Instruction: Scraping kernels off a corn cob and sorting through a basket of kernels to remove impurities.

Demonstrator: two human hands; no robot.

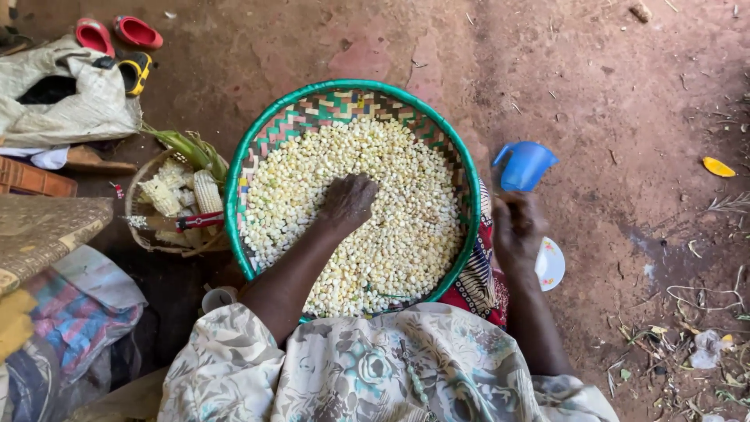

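A round woven basket with a green rim (275,114) rests on my lap, filled with pale loose maize kernels (406,195). My left hand (346,200) lies in the middle of the kernels, fingers curled down into them. My right hand (516,225) is outside the basket at its right rim, fingers closed; whether it grips the rim or something small I cannot tell. A blue plastic cup (525,164) stands on the ground just beyond my right hand.
A smaller basket (139,184) with maize cobs, green husks and a red-handled knife (200,221) sits to the left. A white plate (551,264) lies right of my knee. Sacks, cloth and red sandals (117,33) crowd the left; bare earth floor (625,117) lies right.
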